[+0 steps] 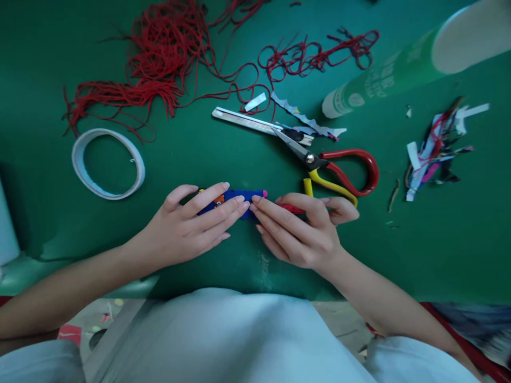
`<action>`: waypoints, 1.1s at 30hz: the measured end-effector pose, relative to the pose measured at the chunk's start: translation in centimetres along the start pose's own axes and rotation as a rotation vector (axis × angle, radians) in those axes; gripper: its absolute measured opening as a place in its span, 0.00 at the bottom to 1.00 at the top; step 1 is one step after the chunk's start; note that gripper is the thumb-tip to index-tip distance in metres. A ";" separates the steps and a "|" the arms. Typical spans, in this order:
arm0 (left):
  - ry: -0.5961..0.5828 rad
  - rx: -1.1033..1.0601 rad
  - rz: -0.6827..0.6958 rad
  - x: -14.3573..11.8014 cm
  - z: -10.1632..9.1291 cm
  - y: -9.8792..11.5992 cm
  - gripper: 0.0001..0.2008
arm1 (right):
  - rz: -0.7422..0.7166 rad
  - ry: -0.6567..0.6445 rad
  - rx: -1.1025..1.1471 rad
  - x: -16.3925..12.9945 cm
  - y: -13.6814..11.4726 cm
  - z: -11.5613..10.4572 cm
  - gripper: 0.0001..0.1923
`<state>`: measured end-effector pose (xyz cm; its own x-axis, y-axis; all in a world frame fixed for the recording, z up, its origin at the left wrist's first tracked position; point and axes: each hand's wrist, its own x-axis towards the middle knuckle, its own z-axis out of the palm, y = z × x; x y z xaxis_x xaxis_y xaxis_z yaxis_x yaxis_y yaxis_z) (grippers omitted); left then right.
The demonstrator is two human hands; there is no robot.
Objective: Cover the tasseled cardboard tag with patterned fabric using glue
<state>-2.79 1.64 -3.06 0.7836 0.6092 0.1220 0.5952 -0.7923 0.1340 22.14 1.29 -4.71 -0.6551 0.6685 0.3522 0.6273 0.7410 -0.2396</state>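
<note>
Your white-clothed lap fills the near edge, and just beyond it your left hand [195, 226] and right hand [297, 229] meet on the green worktop [207, 154]. Between their fingertips lies a small blue strip with an orange cartoon patch and a pink tip [233, 199], its long axis running left to right, pink end toward your right hand. Your left fingers lie flat on it; your right fingers are pressed together, pinching a red cord [291, 208]. Beyond your right hand lie red-and-yellow-handled scissors [331, 170].

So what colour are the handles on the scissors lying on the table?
In the head view, the scissors have one red handle loop and one yellow handle, with grey metal blades.
</note>
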 end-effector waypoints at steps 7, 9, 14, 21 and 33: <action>-0.010 0.029 -0.056 0.1 0.0 0.5 0.23 | 0.021 0.041 -0.093 0.9 -0.8 0.2 0.02; -0.021 0.015 -0.079 0.0 0.1 0.4 0.24 | 0.015 0.032 -0.103 1.0 -0.7 0.3 0.02; -0.028 -0.029 -0.025 -0.3 0.2 -0.2 0.26 | -0.030 0.068 -0.077 0.3 -0.2 0.3 0.06; -0.047 -0.086 0.025 -0.1 -0.1 -0.5 0.22 | 0.009 0.018 0.044 0.3 0.0 0.1 0.11; 0.028 -0.072 0.047 -0.3 -0.5 -1.1 0.20 | 0.016 0.117 -0.014 0.0 0.2 0.3 0.11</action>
<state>-3.79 2.35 -2.76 0.8042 0.5731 0.1572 0.5429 -0.8161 0.1979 22.17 1.47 -5.06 -0.5915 0.6677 0.4520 0.6439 0.7286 -0.2335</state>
